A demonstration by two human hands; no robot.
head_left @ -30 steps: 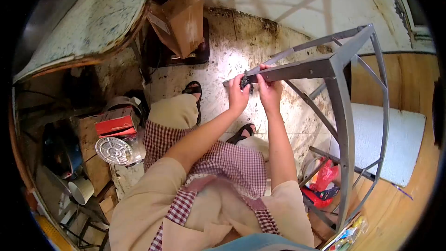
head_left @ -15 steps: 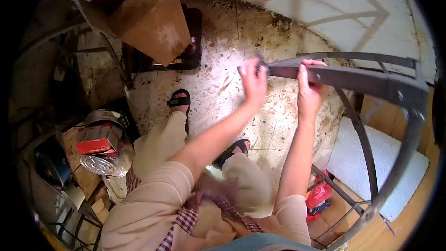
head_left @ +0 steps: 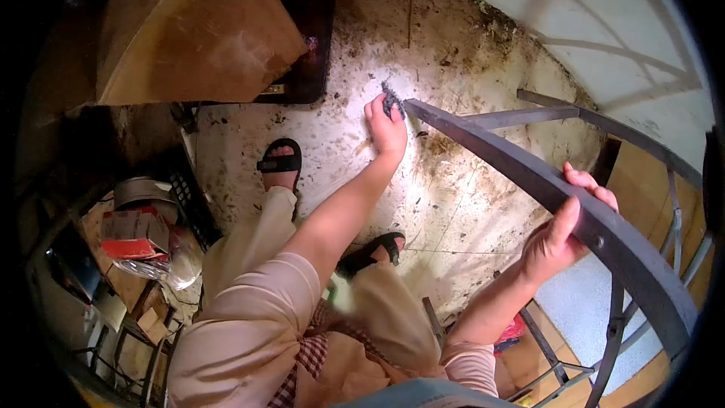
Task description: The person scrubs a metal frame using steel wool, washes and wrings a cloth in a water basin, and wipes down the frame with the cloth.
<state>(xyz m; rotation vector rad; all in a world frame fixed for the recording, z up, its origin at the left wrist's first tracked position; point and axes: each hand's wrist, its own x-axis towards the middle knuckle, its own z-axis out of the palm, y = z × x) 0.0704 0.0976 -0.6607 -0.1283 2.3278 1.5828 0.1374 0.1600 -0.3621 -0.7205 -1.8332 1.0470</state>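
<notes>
My left hand [head_left: 387, 128] is closed around a dark grey, shaggy wad [head_left: 392, 100], which looks like a rag or scouring pad. That hand is beside the narrow end of a dark metal frame [head_left: 498, 146]; whether the wad touches the metal, I cannot tell. Farther along the same bar, my right hand [head_left: 555, 245] wraps round it, with the thumb on the near side and the fingers over the far side. The frame has curved legs and cross braces and reaches to the right edge of the view.
Dirt and flakes cover the pale floor [head_left: 453, 211] around my sandals. A cardboard box [head_left: 204, 38] is at the upper left, over a dark panel [head_left: 317, 45]. A red and white box [head_left: 136, 234] sits at the left, and a pale blue-white board [head_left: 559, 295] lies under the frame.
The frame has tilted, its narrow end shifting left. My right hand has slid right and toward me along the bar. My left hand, with the wad, has moved slightly left, off the bar's end.
</notes>
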